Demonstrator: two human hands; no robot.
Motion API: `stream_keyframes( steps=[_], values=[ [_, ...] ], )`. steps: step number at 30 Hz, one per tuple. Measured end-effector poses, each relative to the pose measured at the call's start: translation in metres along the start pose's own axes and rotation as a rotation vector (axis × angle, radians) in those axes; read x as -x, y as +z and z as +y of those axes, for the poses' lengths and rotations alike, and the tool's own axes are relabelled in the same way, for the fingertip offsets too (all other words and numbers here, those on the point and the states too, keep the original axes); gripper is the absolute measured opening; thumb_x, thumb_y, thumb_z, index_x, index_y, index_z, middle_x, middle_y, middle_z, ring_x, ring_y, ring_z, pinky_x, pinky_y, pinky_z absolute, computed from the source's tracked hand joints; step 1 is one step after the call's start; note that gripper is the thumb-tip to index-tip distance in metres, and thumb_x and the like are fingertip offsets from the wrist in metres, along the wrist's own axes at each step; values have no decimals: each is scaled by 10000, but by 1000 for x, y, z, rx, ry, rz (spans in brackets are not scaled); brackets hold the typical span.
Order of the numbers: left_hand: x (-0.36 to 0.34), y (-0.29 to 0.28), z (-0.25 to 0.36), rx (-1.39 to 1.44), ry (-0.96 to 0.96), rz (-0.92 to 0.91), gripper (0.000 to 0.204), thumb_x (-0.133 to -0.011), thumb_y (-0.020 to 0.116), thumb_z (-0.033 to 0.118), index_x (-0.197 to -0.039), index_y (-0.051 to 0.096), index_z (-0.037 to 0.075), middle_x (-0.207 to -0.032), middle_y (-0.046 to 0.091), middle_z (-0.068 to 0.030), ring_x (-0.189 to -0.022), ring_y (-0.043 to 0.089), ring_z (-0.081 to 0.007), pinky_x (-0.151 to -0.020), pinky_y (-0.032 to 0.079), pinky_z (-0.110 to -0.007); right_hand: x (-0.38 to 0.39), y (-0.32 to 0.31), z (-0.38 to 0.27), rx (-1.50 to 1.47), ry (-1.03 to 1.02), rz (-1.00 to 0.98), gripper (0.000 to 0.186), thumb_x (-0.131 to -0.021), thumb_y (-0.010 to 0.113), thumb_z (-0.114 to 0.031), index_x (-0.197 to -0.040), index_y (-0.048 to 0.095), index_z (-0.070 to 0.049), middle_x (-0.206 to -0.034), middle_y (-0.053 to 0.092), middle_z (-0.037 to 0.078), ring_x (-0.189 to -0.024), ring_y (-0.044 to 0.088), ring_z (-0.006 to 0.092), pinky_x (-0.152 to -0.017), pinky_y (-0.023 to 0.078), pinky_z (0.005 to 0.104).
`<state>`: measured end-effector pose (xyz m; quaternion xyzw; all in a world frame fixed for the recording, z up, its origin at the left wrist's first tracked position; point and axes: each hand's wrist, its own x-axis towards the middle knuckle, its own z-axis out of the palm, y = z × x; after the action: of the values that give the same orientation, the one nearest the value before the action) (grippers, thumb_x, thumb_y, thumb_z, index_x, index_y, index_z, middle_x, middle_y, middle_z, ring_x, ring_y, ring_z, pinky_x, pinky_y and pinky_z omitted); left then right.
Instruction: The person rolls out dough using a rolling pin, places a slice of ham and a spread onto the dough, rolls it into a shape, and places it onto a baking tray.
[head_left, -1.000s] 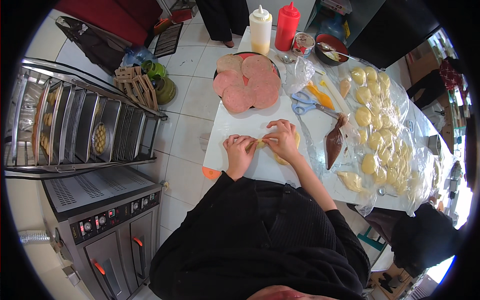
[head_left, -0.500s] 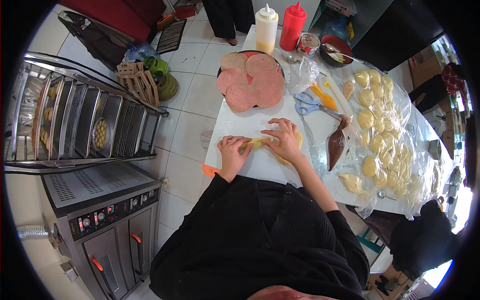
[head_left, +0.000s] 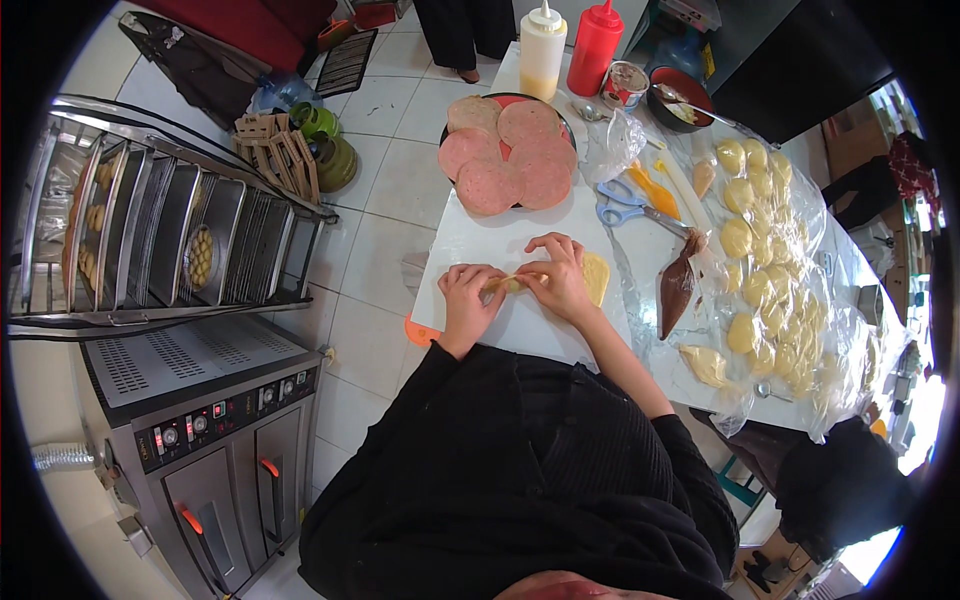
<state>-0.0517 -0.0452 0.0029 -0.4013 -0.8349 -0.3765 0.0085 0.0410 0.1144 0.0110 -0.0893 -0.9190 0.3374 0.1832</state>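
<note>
On a white board [head_left: 470,235] I hold a strip of yellow dough [head_left: 512,284] between my hands. The fingers of my left hand [head_left: 470,300] close on its left end. My right hand [head_left: 558,288] pinches the other end, with one finger raised. A flattened piece of yellow dough [head_left: 597,275] shows just beyond my right hand and is partly covered by it; whether it joins the strip I cannot tell. Past my hands, pink round meat slices [head_left: 489,186] lie overlapping on a dark-rimmed plate.
Right of the board are blue-handled scissors [head_left: 622,203], a brown-filled piping bag [head_left: 678,290] and dough balls under plastic [head_left: 765,270]. A white bottle [head_left: 542,55] and a red bottle [head_left: 595,50] stand behind the plate. An oven [head_left: 210,420] and tray rack [head_left: 170,225] stand at left.
My right hand's fingers have drawn closer to my left hand along the dough. More of the flat dough now shows beside my right hand. The whole view has shifted slightly.
</note>
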Motion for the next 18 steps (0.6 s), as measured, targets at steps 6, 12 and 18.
stream_keyframes(
  steps=[6,12,18],
  values=[
    [12,-11,-26,-36,-33,-36,130,-719,732,167,-838,687,143,-865,661,21,-911,512,-216,-858,306,-370,-5,2,-15,-25,5,57,95,-697,726,-191,-775,735,-138,-1088,539,6,-1133,415,256,-945,266,463],
    [8,-4,-25,-44,-21,39,83,-719,729,161,-788,691,136,-797,664,28,-900,509,-214,-850,307,-357,-4,15,-6,-4,-17,18,143,-689,731,-201,-815,731,-135,-1127,533,22,-1140,412,263,-941,266,469],
    [8,-4,-21,-40,-17,43,75,-726,723,153,-791,689,137,-800,665,28,-912,508,-222,-855,306,-367,-8,15,-21,-9,-34,113,72,-672,735,-150,-740,725,-129,-1070,552,6,-1108,432,260,-935,276,437]
  ],
)
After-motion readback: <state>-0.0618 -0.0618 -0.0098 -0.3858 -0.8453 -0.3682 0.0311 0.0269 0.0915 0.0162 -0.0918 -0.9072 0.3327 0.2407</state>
